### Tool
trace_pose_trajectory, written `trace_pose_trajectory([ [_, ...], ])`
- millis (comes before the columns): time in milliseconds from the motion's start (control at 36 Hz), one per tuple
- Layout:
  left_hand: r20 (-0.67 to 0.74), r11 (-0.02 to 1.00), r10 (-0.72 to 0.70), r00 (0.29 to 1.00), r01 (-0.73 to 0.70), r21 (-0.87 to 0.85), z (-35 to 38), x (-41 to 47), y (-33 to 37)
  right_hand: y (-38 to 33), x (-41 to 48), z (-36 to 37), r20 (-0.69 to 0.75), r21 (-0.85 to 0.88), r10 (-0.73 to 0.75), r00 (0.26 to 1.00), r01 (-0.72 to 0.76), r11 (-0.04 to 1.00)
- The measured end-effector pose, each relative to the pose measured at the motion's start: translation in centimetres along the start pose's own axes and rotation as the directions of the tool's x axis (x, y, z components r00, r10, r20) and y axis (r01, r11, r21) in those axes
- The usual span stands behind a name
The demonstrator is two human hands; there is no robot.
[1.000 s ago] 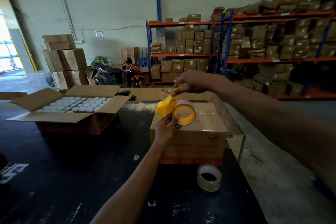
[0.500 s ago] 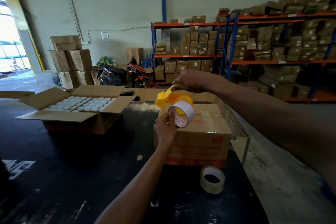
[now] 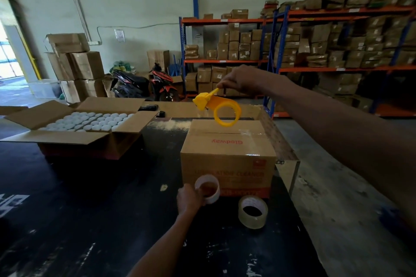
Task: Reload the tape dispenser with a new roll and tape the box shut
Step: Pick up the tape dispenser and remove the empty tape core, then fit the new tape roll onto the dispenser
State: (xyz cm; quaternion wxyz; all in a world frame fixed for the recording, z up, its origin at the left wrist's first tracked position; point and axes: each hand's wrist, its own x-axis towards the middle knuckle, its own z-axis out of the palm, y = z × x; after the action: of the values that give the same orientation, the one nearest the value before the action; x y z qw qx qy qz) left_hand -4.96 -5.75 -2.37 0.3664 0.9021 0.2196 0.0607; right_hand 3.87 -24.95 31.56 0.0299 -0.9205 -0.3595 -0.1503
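Note:
My right hand [image 3: 240, 78] pinches the handle of the yellow tape dispenser [image 3: 217, 108] and holds it in the air above the closed cardboard box [image 3: 227, 153]. The dispenser's ring is bare. My left hand [image 3: 189, 199] grips a white empty tape core [image 3: 208, 189] low down, just in front of the box's front face. A full roll of clear tape [image 3: 253, 211] lies flat on the black table [image 3: 90, 209], to the right of my left hand and apart from it.
An open carton [image 3: 74, 135] filled with white caps sits on the table at the left. A shiny metal edge [image 3: 290, 164] marks the table's right side. Shelving racks [image 3: 337, 40] loaded with boxes and a parked motorbike [image 3: 144, 83] stand behind.
My left hand pulled the white core off the dispenser and carried it down to the table in front of the box. My right hand lifted the dispenser slightly, its ring now bare.

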Motion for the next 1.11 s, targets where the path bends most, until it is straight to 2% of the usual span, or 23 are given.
trace_pose_trajectory([
  [139, 0.09, 0.99, -0.133, 0.987, 0.128, 0.051, 1.7, -0.2, -2.4, 1.0, 0.0, 0.2, 0.022, -0.028, -0.028, 0.999, 0.029, 0.999],
  [417, 0.103, 0.987, -0.157, 0.982, 0.153, 0.048, 3.5, 0.5, -4.9, 3.4, -0.7, 1.8, 0.033, 0.025, -0.049, 0.998, 0.048, 0.999],
  [472, 0.009, 0.991, -0.095, 0.995, 0.094, 0.093, 3.6, 0.4, -4.9, 3.8, -0.8, 2.2, 0.02, 0.044, -0.072, 0.997, 0.071, 0.997],
  [528, -0.131, 0.991, 0.072, 0.989, -0.055, 0.124, 3.7, 0.0, -4.5, 4.1, -0.9, 2.5, 0.014, 0.046, -0.083, 0.996, 0.082, 0.996],
  [611, -0.212, 0.913, 0.407, 0.888, -0.387, 0.133, 4.7, -0.5, -3.5, 4.7, -1.0, 3.0, 0.021, 0.055, -0.084, 0.996, 0.082, 0.995],
  [694, -0.107, 0.778, 0.626, 0.772, -0.627, 0.026, 6.1, -1.6, -1.6, 5.4, -1.1, 3.2, 0.021, 0.06, -0.092, 0.996, 0.09, 0.994],
  [750, 0.036, 0.722, 0.691, 0.722, -0.685, -0.102, 7.2, -2.4, -0.2, 5.9, -1.2, 3.3, 0.031, 0.064, -0.082, 0.996, 0.08, 0.995],
  [806, 0.254, 0.771, 0.636, 0.728, -0.608, -0.189, 8.7, -3.0, 0.8, 6.3, -1.4, 3.3, 0.047, 0.065, -0.075, 0.996, 0.072, 0.995],
  [889, 0.395, 0.826, 0.563, 0.726, -0.485, -0.287, 10.3, -3.7, 1.7, 6.7, -1.9, 3.3, 0.058, 0.058, -0.061, 0.996, 0.058, 0.997],
  [972, 0.447, 0.855, 0.515, 0.732, -0.405, -0.323, 12.0, -4.0, 2.2, 7.2, -2.4, 3.2, 0.069, 0.042, -0.059, 0.996, 0.057, 0.998],
  [1111, 0.431, 0.854, 0.514, 0.742, -0.396, -0.337, 13.0, -3.8, 2.3, 8.2, -3.0, 2.9, 0.065, 0.03, -0.067, 0.996, 0.065, 0.997],
])
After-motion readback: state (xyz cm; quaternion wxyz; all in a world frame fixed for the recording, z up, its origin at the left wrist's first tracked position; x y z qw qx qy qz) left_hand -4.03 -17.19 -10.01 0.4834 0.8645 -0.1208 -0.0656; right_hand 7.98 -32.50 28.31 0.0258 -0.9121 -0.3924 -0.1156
